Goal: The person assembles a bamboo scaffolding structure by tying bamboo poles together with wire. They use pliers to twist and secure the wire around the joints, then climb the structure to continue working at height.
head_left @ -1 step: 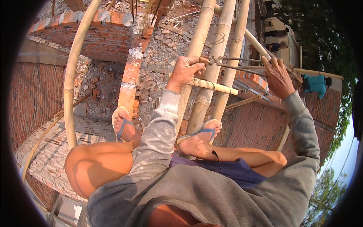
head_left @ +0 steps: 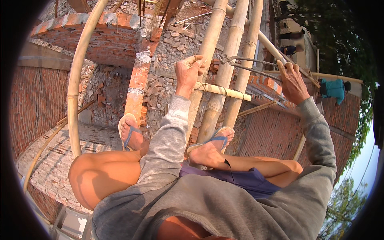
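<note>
My right hand (head_left: 296, 82) is closed round the handle ends of long metal pincers (head_left: 256, 61). Their jaw lies to the left, over the middle bamboo pole (head_left: 230, 48). To the left of the jaw and apart from it is my left hand (head_left: 188, 76), fingers curled and pinched together above the left bamboo pole (head_left: 214, 30). Whatever thin thing it may hold cannot be made out. A short bamboo crosspiece (head_left: 226, 91) lies across the left, middle and right poles (head_left: 250, 46), with dark ties round it.
My left sandalled foot (head_left: 130, 132) rests on a narrow brick wall top (head_left: 138, 80); the right foot (head_left: 216, 140) is on the poles. Rubble (head_left: 172, 48) lies below. A tall bamboo pole (head_left: 74, 88) stands at left. A person in a teal shirt (head_left: 334, 90) is at far right.
My left hand has moved left, off the pincers' jaw, and its fingers have curled in. A thin wire loop seen over the poles no longer shows. The right hand has hardly moved.
</note>
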The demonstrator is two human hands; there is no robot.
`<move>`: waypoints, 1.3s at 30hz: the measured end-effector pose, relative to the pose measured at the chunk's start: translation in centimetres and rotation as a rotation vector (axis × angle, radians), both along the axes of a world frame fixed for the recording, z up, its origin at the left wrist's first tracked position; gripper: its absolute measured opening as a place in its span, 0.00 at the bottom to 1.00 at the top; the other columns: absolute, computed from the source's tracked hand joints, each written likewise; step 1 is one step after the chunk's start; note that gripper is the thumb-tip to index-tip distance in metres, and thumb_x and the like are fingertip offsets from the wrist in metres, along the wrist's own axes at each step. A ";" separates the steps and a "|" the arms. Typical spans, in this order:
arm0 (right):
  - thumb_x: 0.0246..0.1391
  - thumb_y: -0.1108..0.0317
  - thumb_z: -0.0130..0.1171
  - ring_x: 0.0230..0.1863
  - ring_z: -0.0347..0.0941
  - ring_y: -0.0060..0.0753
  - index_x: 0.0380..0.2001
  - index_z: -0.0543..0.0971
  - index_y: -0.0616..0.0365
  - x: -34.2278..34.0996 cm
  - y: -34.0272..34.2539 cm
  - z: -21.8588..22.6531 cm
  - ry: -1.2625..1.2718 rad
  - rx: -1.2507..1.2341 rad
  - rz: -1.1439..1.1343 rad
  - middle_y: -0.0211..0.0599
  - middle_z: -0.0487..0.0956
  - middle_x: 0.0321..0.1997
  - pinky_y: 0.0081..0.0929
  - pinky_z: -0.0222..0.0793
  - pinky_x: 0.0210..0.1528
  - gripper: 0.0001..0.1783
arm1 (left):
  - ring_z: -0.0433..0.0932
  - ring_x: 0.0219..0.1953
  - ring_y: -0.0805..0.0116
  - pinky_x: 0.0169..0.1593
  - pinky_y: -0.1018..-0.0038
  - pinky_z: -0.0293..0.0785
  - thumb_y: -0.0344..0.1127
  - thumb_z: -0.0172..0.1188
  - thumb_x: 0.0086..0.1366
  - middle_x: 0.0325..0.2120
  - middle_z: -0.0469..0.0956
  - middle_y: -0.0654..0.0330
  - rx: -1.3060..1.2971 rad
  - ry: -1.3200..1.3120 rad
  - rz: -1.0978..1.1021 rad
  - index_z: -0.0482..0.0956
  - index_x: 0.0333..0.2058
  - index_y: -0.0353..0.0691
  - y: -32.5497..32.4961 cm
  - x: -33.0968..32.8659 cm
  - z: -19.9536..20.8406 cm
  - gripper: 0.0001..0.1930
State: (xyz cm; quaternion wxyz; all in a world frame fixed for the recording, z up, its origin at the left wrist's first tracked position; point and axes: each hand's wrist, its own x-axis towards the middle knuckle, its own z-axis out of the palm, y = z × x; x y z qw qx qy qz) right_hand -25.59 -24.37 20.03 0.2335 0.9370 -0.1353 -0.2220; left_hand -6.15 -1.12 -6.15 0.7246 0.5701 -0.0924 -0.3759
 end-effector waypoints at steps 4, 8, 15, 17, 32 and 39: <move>0.58 0.80 0.60 0.67 0.66 0.60 0.76 0.65 0.64 -2.5 0.5 -2.9 -0.098 0.037 -0.051 0.51 0.71 0.62 0.52 0.70 0.71 0.41 | 0.86 0.27 0.74 0.33 0.76 0.82 0.28 0.69 0.68 0.29 0.89 0.57 0.356 -0.100 -0.013 0.90 0.50 0.29 0.7 1.6 -1.3 0.14; 0.57 0.78 0.62 0.70 0.64 0.57 0.78 0.64 0.59 -2.3 2.0 -2.5 -0.020 0.000 0.145 0.50 0.68 0.64 0.52 0.67 0.74 0.44 | 0.86 0.27 0.72 0.36 0.73 0.85 0.26 0.70 0.65 0.29 0.89 0.59 0.083 -0.070 -0.105 0.89 0.53 0.32 1.1 2.0 -1.4 0.18; 0.57 0.72 0.66 0.68 0.67 0.49 0.72 0.69 0.57 3.5 3.6 -0.1 0.025 -0.064 0.394 0.41 0.72 0.61 0.46 0.68 0.74 0.39 | 0.91 0.36 0.66 0.43 0.67 0.86 0.30 0.67 0.67 0.37 0.92 0.48 0.155 -0.235 -0.347 0.89 0.56 0.35 1.1 1.5 -1.0 0.20; 0.57 0.70 0.66 0.65 0.69 0.45 0.69 0.72 0.57 4.9 3.4 0.2 0.047 -0.089 0.455 0.39 0.73 0.57 0.44 0.71 0.71 0.35 | 0.89 0.37 0.70 0.45 0.69 0.85 0.29 0.65 0.69 0.37 0.91 0.52 0.146 -0.335 -0.371 0.88 0.58 0.34 1.0 1.5 -1.2 0.20; 0.64 0.64 0.67 0.40 0.84 0.37 0.32 0.84 0.53 7.7 3.1 0.0 0.215 -0.100 0.469 0.34 0.85 0.34 0.36 0.84 0.46 0.07 | 0.90 0.50 0.52 0.58 0.61 0.83 0.38 0.78 0.54 0.47 0.90 0.44 0.017 -0.504 -0.451 0.89 0.52 0.34 0.5 0.0 2.4 0.27; 0.57 0.54 0.76 0.35 0.88 0.52 0.32 0.86 0.66 8.4 5.3 1.7 0.453 0.270 -0.153 0.50 0.87 0.30 0.47 0.84 0.40 0.22 | 0.88 0.48 0.37 0.53 0.51 0.83 0.40 0.87 0.43 0.40 0.88 0.42 0.123 -0.783 -0.503 0.80 0.40 0.36 -2.7 -5.8 5.9 0.30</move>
